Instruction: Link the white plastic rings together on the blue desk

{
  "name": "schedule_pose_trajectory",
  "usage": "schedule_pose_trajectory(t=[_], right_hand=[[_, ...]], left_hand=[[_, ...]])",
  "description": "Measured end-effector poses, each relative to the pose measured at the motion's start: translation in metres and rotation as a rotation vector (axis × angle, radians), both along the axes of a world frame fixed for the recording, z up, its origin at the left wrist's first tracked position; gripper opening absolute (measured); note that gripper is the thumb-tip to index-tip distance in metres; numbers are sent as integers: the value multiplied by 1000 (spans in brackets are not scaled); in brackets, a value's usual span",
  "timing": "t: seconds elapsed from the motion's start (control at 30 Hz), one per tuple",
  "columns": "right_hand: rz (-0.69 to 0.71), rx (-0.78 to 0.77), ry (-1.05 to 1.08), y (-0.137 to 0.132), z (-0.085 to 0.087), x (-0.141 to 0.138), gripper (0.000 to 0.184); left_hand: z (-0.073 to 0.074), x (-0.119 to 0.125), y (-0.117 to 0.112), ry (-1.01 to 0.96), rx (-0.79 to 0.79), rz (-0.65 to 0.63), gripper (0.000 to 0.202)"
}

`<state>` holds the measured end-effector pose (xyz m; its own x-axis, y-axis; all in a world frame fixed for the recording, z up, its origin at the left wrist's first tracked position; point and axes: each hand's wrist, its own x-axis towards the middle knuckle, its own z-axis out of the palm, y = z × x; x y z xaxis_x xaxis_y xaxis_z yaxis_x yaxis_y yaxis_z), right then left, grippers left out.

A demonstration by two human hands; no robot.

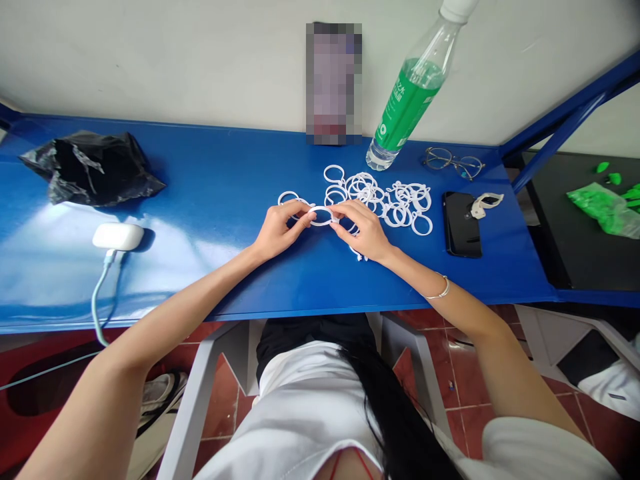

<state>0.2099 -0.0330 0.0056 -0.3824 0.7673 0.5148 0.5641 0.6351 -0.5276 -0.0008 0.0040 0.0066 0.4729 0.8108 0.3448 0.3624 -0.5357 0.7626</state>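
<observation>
My left hand [278, 231] and my right hand [364, 229] meet over the blue table [210, 193], both pinching one white plastic ring [321, 215] from opposite sides. Just behind and to the right of the hands lies a heap of several more white rings [385, 197]. Another white ring [289, 197] lies just behind my left hand. More white ring parts stick out under my right palm. A thin bracelet sits on my right wrist.
A green-labelled water bottle [411, 93] leans at the back wall beside an upright blurred object [333, 83]. Glasses [453, 162], a black phone [461, 223], a crumpled black bag [90, 175] and a white charger with cable [118, 237] lie on the table. Green parts [607, 207] lie on the neighbouring dark table.
</observation>
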Motion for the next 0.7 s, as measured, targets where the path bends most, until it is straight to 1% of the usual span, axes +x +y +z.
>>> schedule_pose_trajectory(t=[0.17,0.37,0.57,0.7], right_hand=[[-7,5,0,0,1,-1,20],[-35,-47,-27,0,0,0,18],[-20,-45,-47,0,0,0,19],[-31,-53,-47,0,1,0,18]], left_hand=[[1,0,0,-43,-69,21,38],[1,0,-1,-64,-86,43,39],[2,0,-1,-62,-83,49,41],[1,1,-2,-43,-39,49,41]])
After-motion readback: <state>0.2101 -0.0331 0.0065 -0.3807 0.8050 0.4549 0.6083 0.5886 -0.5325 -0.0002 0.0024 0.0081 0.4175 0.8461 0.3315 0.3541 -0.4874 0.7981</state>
